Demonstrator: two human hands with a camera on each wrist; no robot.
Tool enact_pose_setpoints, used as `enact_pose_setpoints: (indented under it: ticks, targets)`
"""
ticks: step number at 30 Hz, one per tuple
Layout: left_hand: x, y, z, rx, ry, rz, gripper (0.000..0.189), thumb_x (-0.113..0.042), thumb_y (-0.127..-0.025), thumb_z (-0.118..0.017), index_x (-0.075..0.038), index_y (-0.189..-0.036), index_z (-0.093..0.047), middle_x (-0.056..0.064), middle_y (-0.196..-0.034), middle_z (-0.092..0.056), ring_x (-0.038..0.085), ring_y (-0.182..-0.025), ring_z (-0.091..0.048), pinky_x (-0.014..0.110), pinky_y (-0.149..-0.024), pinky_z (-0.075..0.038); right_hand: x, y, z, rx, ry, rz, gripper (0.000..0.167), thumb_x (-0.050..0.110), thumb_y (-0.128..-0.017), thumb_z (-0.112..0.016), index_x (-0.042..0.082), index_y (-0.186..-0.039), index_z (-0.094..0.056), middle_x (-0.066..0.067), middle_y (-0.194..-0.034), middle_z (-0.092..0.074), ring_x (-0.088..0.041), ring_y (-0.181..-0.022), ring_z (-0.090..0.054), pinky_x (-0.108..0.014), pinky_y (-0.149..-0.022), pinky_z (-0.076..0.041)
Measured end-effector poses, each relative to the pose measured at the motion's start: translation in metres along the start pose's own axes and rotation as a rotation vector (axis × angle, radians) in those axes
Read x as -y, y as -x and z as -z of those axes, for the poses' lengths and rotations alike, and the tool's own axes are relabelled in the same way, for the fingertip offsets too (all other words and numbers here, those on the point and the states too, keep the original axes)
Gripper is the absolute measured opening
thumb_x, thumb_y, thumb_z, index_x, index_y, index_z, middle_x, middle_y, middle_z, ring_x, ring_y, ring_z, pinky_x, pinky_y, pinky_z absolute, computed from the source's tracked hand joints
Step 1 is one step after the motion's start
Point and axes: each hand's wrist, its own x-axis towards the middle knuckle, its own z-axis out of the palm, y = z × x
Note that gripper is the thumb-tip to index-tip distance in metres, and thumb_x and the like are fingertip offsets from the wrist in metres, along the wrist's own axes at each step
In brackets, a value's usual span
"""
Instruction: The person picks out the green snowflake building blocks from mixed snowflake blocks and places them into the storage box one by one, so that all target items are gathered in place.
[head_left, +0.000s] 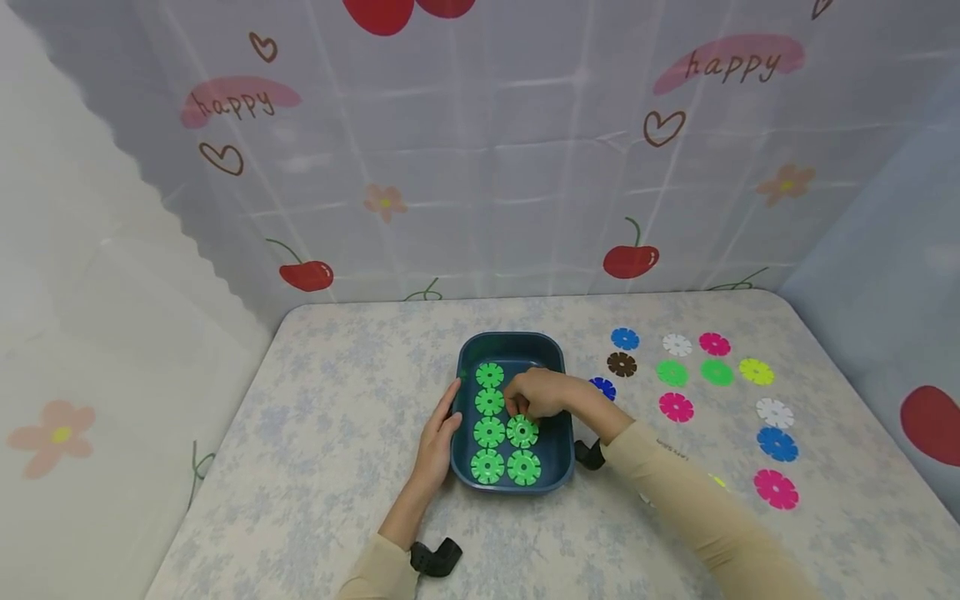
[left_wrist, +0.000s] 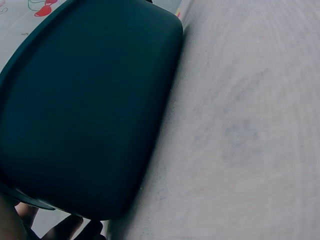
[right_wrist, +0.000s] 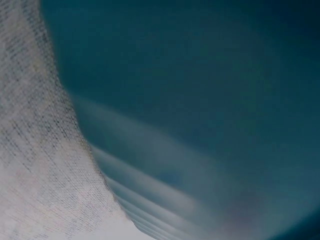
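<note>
A dark blue-green tray (head_left: 551, 417) stands on the table with several green notched plastic discs (head_left: 489, 431) lying in two columns inside. My left hand (head_left: 433, 446) rests along the tray's left side, its fingers and thumb extended against the rim. In the left wrist view the tray wall (left_wrist: 95, 105) fills much of the picture, with fingertips (left_wrist: 65, 227) beside it. My right hand (head_left: 538, 393) reaches into the tray, fingers bent down, pinching the upper edge of a green disc (head_left: 522, 432) in the right column. The right wrist view is blurred and shows only the tray wall (right_wrist: 165, 90) and cloth.
Loose notched discs lie to the tray's right: blue (head_left: 625, 338), brown (head_left: 622, 364), white (head_left: 677, 345), pink (head_left: 677, 407), green (head_left: 717, 372) and yellow (head_left: 756, 372). My right sleeve (head_left: 697, 500) partly covers others. A patterned curtain (head_left: 480, 167) hangs behind the table.
</note>
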Motion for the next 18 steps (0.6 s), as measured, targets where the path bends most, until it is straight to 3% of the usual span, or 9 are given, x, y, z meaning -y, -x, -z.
enact_pose_setpoints:
  ticks: [4,9,16,18]
  targets:
    - [-0.0003,0.0003,0.0015,0.001,-0.010,0.004,0.050,-0.016,-0.107,-0.034,-0.021,-0.156,-0.028,0.000,-0.163,-0.021,0.020,-0.151,-0.015,0.044,-0.121,-0.017,0.0011,-0.0011,-0.0022,0.004,0.009,-0.013,0.034,-0.017,-0.080,-0.058,0.014,-0.087,-0.070,0.002,-0.077,-0.063,-0.012,-0.066,-0.055,-0.026,-0.062,-0.046]
    - [-0.0014,0.0010,0.0009,-0.004,-0.016,0.019,0.050,-0.014,-0.106,-0.034,-0.022,-0.156,-0.028,-0.001,-0.163,-0.022,0.018,-0.151,-0.016,0.025,-0.118,-0.020,0.0023,-0.0013,-0.0030,0.011,0.005,-0.018,0.032,-0.016,-0.080,-0.060,0.013,-0.088,-0.070,0.004,-0.077,-0.062,-0.012,-0.066,-0.055,-0.025,-0.059,-0.046]
    - [-0.0009,0.0002,0.0007,-0.003,-0.019,0.019,0.051,-0.011,-0.106,-0.033,-0.020,-0.156,-0.028,-0.001,-0.163,-0.022,0.018,-0.151,-0.017,0.035,-0.120,-0.018,0.0029,-0.0006,-0.0038,0.011,0.018,-0.027,0.033,-0.016,-0.080,-0.058,0.013,-0.088,-0.071,0.002,-0.079,-0.063,-0.011,-0.065,-0.055,-0.024,-0.057,-0.044]
    - [-0.0008,0.0002,0.0005,-0.002,-0.016,0.019,0.051,-0.011,-0.106,-0.033,-0.021,-0.156,-0.028,-0.001,-0.163,-0.022,0.018,-0.151,-0.017,0.032,-0.120,-0.019,0.0030,-0.0003,-0.0039,0.010,0.020,-0.029,0.034,-0.017,-0.080,-0.057,0.013,-0.087,-0.071,0.003,-0.078,-0.063,-0.011,-0.064,-0.055,-0.024,-0.057,-0.044]
